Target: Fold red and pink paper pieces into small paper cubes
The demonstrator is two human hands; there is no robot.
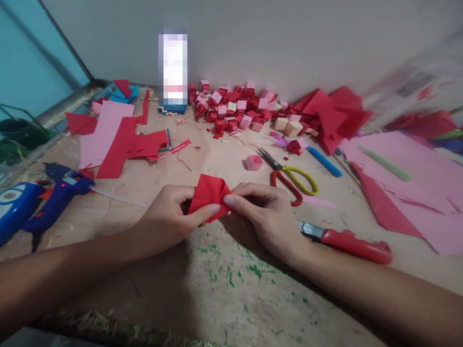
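Observation:
A creased piece of red paper (210,190) is held up over the middle of the table between both hands. My left hand (175,207) is closed on its left side, thumb lying flat across the front and fingers behind. At its right edge my right hand (264,207) pinches the paper between thumb and fingers. Fold lines meet near the paper's centre. Just beyond the hands sits a small pink folded paper box (253,162). Beside it lie scissors (289,176) with one yellow and one red handle, blades partly apart. The fingers behind the paper are hidden.
Left are a blue glue gun (61,193) and cut paper sheets (104,132). Many small folded boxes (231,108) pile against the wall near a blurred-out upright screen (172,67). A red-handled cutter (347,243) lies by my right forearm; pink sheets (415,173) spread at right.

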